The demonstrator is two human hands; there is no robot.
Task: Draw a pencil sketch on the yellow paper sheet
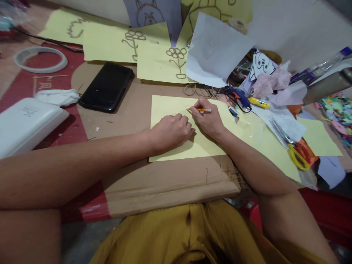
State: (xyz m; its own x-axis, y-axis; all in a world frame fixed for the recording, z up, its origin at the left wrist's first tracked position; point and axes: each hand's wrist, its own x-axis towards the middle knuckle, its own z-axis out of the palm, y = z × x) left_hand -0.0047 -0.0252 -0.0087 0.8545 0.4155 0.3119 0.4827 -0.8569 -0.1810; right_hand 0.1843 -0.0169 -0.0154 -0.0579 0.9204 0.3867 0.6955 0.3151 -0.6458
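A yellow sheet of paper (170,106) lies on a cardboard board (165,183) in front of me. My right hand (207,119) is closed on an orange pencil (200,110), whose tip touches the upper part of the sheet. Just to its left, my left hand (170,132) rests on the same sheet as a loose fist, pressing it down; nothing shows inside its fingers.
A black phone (106,87), a white box (26,124), crumpled tissue (57,97) and a tape ring (41,60) lie left. Yellow sheets with flower drawings (162,60) lie behind. Right: glue gun (238,96), yellow cutter (259,103), scissors (295,150), paper scraps.
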